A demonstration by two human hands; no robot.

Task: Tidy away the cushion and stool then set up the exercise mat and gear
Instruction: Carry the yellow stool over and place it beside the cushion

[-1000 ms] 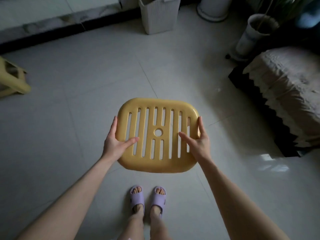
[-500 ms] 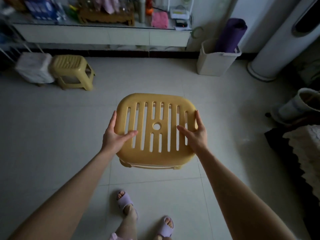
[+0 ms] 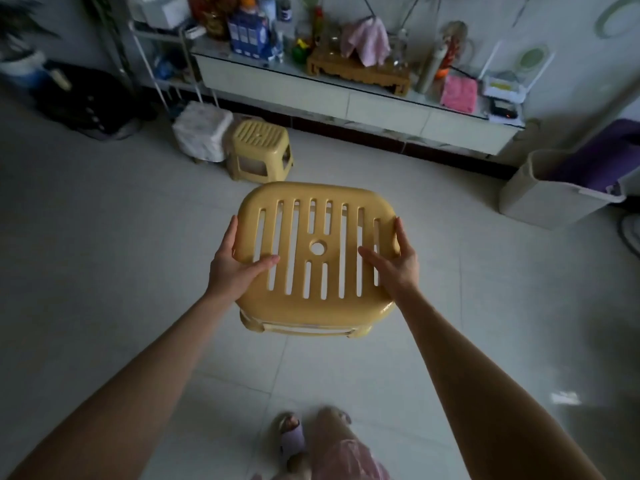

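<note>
Landmark: second stool [image 3: 260, 150] on the floor against the low cabinet [image 3: 346, 98]. Carried stool [image 3: 317, 252] is in the air, nearer the person and slightly right of it, seat up, long axis side to side. Left hand [image 3: 232, 266] grips the left seat edge, right hand [image 3: 393, 263] the right edge, both level. Likely target: beside or on top of the landmark, so forward-left; the left hand is nearer. Purple mat roll [image 3: 602, 157] in a bin far right of landmark.

Glossy smooth yellow plastic stool [image 3: 317, 251] w/ slotted seat; floor [image 3: 485, 289] = smooth, shiny pale tile.
</note>
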